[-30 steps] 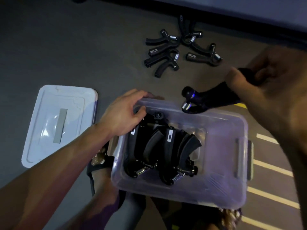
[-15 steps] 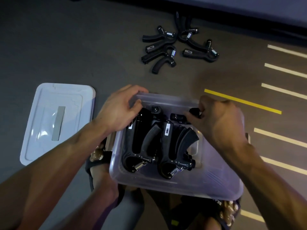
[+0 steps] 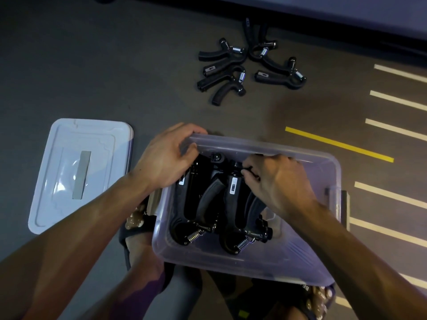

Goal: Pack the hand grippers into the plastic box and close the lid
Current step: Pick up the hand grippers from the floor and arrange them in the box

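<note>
A clear plastic box [image 3: 323, 218] rests on the floor in front of me, with black hand grippers [image 3: 208, 204] lying side by side inside, springs toward me. My left hand [image 3: 166, 158] clasps the box's far left rim, thumb inside. Inside the box at its far side, my right hand [image 3: 275, 181] has its fingers closed on a black hand gripper [image 3: 250, 172], mostly hidden under the hand. Several more black hand grippers [image 3: 245, 68] lie in a loose heap on the floor beyond the box. The white lid [image 3: 76, 174] lies flat to the left.
The floor is dark grey, with a yellow line [image 3: 339, 144] and white stripes [image 3: 392, 100] on the right. My sandalled feet [image 3: 138, 229] sit under the box's near edge. A dark ledge [image 3: 346, 31] runs along the top right.
My right hand carried a hand gripper from above the box's far rim down into the box and now presses it in beside the others. My left hand stayed on the rim.
</note>
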Available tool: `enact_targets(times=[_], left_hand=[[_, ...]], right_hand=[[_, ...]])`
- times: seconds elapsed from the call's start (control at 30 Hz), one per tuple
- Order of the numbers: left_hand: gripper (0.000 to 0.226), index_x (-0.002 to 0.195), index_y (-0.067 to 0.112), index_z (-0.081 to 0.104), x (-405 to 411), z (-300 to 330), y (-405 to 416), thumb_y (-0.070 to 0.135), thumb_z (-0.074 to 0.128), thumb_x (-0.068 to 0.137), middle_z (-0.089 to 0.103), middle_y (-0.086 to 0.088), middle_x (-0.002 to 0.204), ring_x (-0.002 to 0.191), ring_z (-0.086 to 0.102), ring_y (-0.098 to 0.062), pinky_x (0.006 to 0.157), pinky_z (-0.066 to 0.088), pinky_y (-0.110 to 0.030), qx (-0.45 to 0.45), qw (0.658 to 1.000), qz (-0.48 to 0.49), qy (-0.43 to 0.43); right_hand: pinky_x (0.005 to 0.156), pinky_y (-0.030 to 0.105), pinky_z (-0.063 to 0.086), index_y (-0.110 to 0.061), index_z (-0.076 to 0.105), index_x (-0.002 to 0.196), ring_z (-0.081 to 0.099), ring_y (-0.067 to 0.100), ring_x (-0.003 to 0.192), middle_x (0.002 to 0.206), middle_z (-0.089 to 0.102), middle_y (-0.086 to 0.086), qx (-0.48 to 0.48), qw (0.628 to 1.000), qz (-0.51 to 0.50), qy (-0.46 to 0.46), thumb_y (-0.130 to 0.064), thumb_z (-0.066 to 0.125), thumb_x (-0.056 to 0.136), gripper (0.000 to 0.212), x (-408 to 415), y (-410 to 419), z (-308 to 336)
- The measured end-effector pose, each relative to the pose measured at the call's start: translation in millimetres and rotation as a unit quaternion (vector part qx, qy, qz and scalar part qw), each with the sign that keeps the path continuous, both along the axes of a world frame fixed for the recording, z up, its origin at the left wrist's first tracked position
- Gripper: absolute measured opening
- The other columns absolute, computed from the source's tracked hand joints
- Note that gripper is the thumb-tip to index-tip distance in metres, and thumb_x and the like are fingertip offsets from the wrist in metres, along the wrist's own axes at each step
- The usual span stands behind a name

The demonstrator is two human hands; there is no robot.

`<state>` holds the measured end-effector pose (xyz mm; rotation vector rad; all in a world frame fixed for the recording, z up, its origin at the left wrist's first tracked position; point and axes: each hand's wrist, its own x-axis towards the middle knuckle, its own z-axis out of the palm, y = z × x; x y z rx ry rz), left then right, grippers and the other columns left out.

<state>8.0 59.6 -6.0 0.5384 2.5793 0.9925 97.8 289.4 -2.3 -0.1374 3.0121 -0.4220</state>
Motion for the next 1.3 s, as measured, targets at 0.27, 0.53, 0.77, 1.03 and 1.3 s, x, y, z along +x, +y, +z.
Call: enact_targets(times=[0.27,0.53,0.77,1.03,1.3], left_hand=[[0.027,0.121,0.030,0.064,1,1,0,0.017,0.057,0.099,0.061,0.017,0.112,0.095,0.053,0.015,0.075,0.036,0.000,-0.002,1.000,-0.001,-0.002],[0.027,0.120,0.031,0.064,0,0,-1,0.018,0.056,0.098,0.064,0.015,0.114,0.100,0.057,-0.001,0.082,0.040,-0.006,0.000,1.000,-0.005,-0.004],[0.027,0.121,0.029,0.064,-1,-1,-1,0.017,0.056,0.099,0.064,0.014,0.115,0.100,0.057,-0.001,0.083,0.040,-0.006,0.002,1.000,-0.008,-0.004],[0.025,0.120,0.031,0.064,-1,-1,-2,0.019,0.056,0.099,0.063,0.016,0.113,0.099,0.058,0.001,0.079,0.039,-0.004,0.004,1.000,-0.003,-0.008],[0.025,0.119,0.032,0.064,-1,-1,-1,0.019,0.055,0.099,0.063,0.017,0.112,0.099,0.057,0.003,0.076,0.040,-0.005,0.006,1.000,-0.001,-0.013]], right_hand=[[0.061,0.038,0.056,-0.021,0.059,0.094,0.069,0.020,0.069,0.077,0.070,-0.003,-0.124,0.992,-0.025,0.006,-0.030,0.062,0.088,0.011,12,23,4],[0.069,0.032,0.060,-0.015,0.065,0.104,0.072,0.012,0.074,0.081,0.074,-0.004,-0.169,0.985,-0.038,0.022,-0.014,0.067,0.087,0.018,13,26,6],[0.077,0.013,0.053,-0.015,0.065,0.116,0.069,0.006,0.078,0.084,0.074,-0.006,-0.210,0.977,-0.043,-0.004,-0.008,0.067,0.088,0.029,13,31,2],[0.079,0.009,0.050,-0.019,0.071,0.111,0.063,0.000,0.074,0.081,0.065,-0.016,-0.226,0.972,-0.050,-0.033,-0.008,0.064,0.090,0.025,6,28,5],[0.075,0.022,0.049,-0.024,0.074,0.108,0.067,0.010,0.077,0.080,0.072,-0.009,-0.187,0.973,-0.068,-0.113,-0.028,0.063,0.093,0.019,-10,25,5]])
